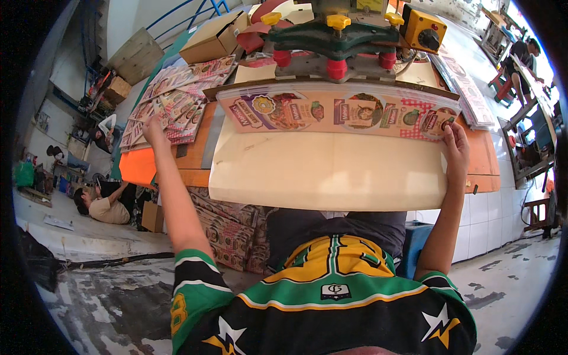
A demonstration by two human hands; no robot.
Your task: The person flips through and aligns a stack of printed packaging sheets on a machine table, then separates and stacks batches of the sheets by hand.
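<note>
— Nearest: green-black jersey [337, 299]. Hands?
— Right hand [456, 147] pinches the printed strip [322, 113], back from the desk [484, 155]'s front edge; left hand [155, 131] at the pile [188, 121] near its left edge, grip unclear.
— Risk?
— Skewing, probably, should that one-end hold slip.

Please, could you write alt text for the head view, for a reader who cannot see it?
A person's right grip touches the right end of a long printed strip on a cream board, before a green machine; the left grip is at a pile of printed pieces.
</note>
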